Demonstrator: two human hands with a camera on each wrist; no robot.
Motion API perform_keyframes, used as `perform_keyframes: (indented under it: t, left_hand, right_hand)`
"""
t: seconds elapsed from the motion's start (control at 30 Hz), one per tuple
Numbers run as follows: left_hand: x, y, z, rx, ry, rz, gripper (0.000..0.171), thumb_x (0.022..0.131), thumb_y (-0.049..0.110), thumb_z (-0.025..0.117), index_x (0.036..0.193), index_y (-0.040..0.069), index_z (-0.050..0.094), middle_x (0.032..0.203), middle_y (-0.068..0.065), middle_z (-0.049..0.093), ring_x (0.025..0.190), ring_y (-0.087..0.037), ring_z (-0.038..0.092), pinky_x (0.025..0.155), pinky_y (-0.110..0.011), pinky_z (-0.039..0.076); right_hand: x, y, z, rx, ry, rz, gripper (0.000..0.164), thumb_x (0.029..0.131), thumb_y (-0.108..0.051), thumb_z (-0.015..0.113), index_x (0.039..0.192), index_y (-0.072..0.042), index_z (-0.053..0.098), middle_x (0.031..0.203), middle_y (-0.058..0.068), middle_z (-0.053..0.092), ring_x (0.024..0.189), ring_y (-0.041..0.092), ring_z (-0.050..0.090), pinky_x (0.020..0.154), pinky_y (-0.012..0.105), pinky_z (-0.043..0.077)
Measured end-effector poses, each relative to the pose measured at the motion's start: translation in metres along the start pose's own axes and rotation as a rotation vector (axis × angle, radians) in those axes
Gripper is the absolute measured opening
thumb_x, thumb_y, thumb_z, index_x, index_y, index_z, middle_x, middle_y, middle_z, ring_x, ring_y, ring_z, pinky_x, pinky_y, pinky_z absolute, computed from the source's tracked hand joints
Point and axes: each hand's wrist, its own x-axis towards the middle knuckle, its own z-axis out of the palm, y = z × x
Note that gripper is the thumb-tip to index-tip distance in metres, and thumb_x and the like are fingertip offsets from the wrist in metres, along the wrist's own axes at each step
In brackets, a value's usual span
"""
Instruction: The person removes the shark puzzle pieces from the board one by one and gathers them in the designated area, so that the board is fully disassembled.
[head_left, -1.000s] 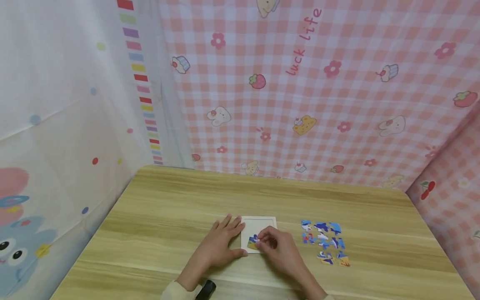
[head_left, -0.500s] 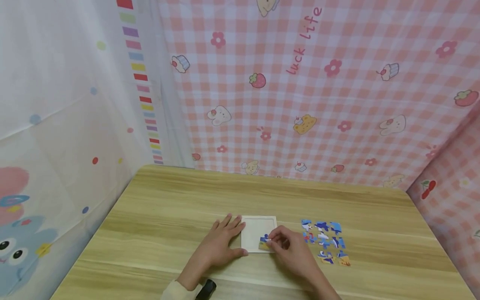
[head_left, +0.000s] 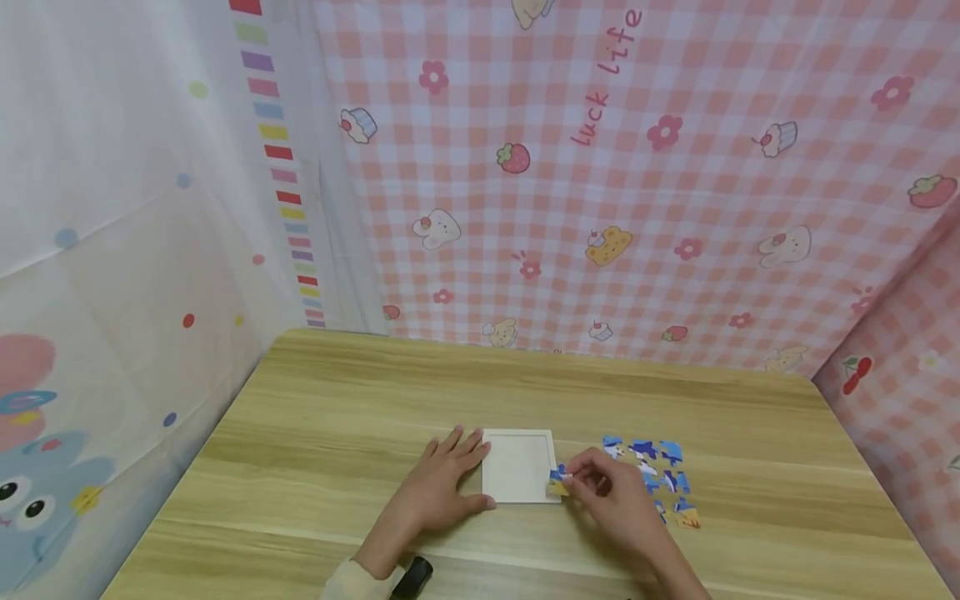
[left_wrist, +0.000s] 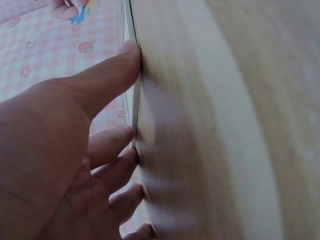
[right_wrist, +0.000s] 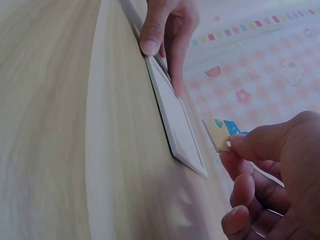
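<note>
A square white puzzle tray with a raised rim lies flat on the table. My left hand rests with fingers spread at the tray's left side, fingertips and thumb touching its edge. Between thumb and forefinger, my right hand pinches a jigsaw piece, yellow and blue. The right wrist view shows this jigsaw piece held up, apart from the white tray. Several loose puzzle pieces in blue, white and orange lie right of the tray, some hidden behind the right hand.
The wooden table meets a pink checked curtain at the back. A white dotted curtain hangs along the left. A black strap shows at the left sleeve.
My right hand has moved right with the jigsaw piece, from over the tray's lower middle to its right edge. My left hand has stayed at the tray's left side.
</note>
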Motion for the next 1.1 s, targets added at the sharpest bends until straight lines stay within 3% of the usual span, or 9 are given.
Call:
perform_keyframes:
  t: [0.47,0.7,1.1]
  left_hand:
    - [0.002,-0.002,0.001,0.008,0.003,0.002,0.082,0.088,0.051,0.075,0.155,0.012,0.046,0.168,-0.006,0.034,0.159,-0.036,0.021,0.128,-0.063,0.017]
    - [0.002,-0.002,0.001,0.017,0.004,0.002,0.082,0.089,0.052,0.074,0.155,0.013,0.046,0.168,-0.006,0.034,0.159,-0.036,0.022,0.128,-0.063,0.018]
    - [0.003,-0.003,0.002,0.020,-0.004,-0.003,0.083,0.089,0.053,0.074,0.155,0.013,0.046,0.168,-0.006,0.033,0.159,-0.036,0.021,0.128,-0.063,0.017]
  right_hand:
    - [-0.013,0.019,-0.025,0.013,0.069,-0.039,0.011,0.091,-0.013,0.078,0.093,-0.020,0.069,0.078,-0.005,0.068,0.062,0.004,0.053,0.054,0.019,0.046]
    - [-0.018,0.029,-0.036,-0.048,0.085,-0.001,0.008,0.091,-0.017,0.077,0.094,-0.020,0.071,0.079,-0.005,0.067,0.064,0.004,0.053,0.054,0.019,0.046]
    - [-0.026,0.046,-0.046,-0.119,0.116,-0.019,0.010,0.090,-0.013,0.078,0.091,-0.019,0.070,0.075,-0.007,0.064,0.061,0.001,0.050,0.053,0.019,0.043]
